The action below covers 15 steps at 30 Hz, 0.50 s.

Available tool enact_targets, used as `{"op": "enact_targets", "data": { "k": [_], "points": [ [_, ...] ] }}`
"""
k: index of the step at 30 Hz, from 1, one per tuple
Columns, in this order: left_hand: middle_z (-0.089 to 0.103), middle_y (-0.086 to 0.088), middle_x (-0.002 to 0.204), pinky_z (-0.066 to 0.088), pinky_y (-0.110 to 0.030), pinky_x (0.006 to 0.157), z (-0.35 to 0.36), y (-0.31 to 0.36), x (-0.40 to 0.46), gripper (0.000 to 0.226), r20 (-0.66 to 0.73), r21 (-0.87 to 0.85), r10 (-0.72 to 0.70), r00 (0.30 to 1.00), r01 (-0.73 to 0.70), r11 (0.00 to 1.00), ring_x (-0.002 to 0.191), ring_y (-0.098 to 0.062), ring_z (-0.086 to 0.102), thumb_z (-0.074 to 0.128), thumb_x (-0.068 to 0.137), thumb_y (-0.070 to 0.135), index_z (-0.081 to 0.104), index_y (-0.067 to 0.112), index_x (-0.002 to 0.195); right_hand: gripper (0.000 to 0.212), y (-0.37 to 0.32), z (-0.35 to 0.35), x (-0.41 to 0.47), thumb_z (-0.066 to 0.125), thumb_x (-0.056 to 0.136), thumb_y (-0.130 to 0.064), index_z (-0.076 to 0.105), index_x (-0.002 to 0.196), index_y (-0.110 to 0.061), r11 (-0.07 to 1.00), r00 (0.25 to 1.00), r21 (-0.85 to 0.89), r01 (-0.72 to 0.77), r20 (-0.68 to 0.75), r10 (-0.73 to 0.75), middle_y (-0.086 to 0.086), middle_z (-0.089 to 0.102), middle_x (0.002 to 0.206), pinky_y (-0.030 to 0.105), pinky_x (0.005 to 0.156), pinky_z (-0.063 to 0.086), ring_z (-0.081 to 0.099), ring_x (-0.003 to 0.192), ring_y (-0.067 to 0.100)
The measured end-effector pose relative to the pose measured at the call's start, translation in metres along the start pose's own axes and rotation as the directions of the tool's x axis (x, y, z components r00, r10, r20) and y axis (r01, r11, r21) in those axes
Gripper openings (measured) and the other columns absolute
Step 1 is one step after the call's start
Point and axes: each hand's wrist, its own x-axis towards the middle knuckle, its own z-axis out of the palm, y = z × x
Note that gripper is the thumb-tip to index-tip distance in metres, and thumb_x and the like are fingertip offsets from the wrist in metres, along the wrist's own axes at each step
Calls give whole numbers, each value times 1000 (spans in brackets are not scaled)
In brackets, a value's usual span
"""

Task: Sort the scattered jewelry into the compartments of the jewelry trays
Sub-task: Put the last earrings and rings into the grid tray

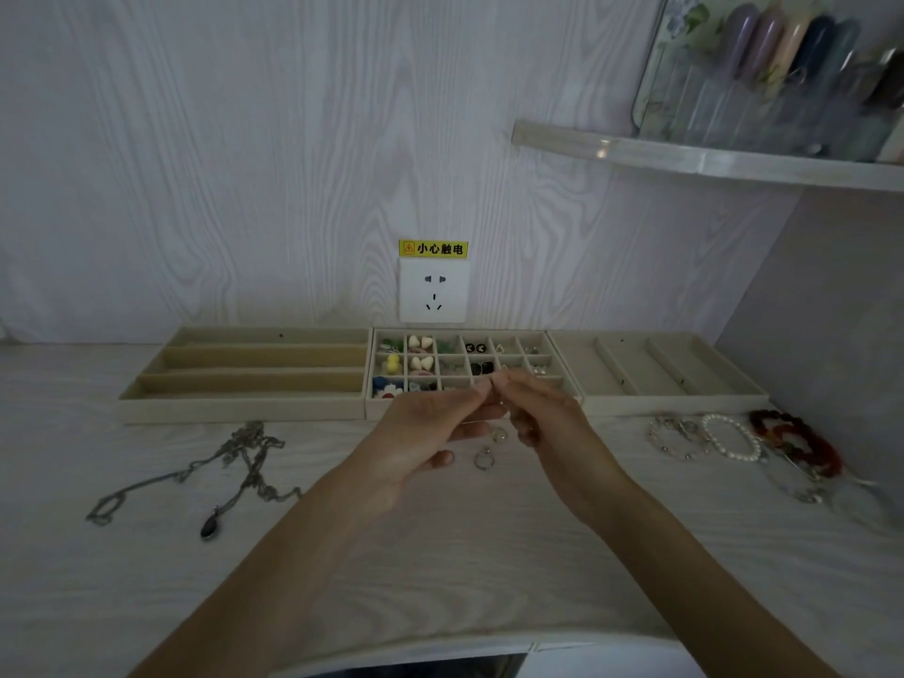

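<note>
Three beige jewelry trays line the wall: a left tray (146, 401) with long slots, a middle grid tray (370, 364) holding earrings and studs in several cells, and a right tray (734, 403) with slanted dividers. My left hand (430, 428) and my right hand (543, 413) meet above the middle tray's front edge, fingertips pinching a tiny silver piece (495, 384) between them; what it is I cannot make out. Two rings (484, 460) lie on the table under my hands. Silver necklaces (244, 462) lie at the left, bracelets (734, 440) at the right.
A wall socket (434, 291) with a yellow warning label sits above the middle tray. A shelf (685, 156) with a clear container juts out at the upper right. A side wall closes the table on the right, close to the red bead bracelet (802, 440).
</note>
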Motion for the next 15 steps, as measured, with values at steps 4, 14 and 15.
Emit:
{"op": "enact_targets", "data": {
  "k": [4,14,15],
  "points": [
    [73,18,89,41,-20,66,3,0,0,22,-47,11,62,997,-62,998,83,4,65,63,80,48,72,31,92,19,-2,-5,1,53,92,-30,65,88,-16,991,996,118,-66,69,58,-2,43,76,24,62,27,34,60,7],
    [73,8,84,44,-6,54,-1,-11,19,13,-64,356,486,872,-435,827,71,-1,67,59,90,23,70,27,97,8,-15,-17,1,73,78,-25,73,80,-33,906,964,-362,221,-58,-258,-18,69,67,7,53,39,51,52,-5],
    [72,11,85,49,-11,61,-2,-14,23,14,-52,442,513,857,-441,781,72,0,67,58,90,27,70,29,98,8,-15,-18,4,74,78,-25,73,80,-33,882,956,-403,243,-55,-289,-17,68,64,7,51,37,50,50,-4]
  ]
}}
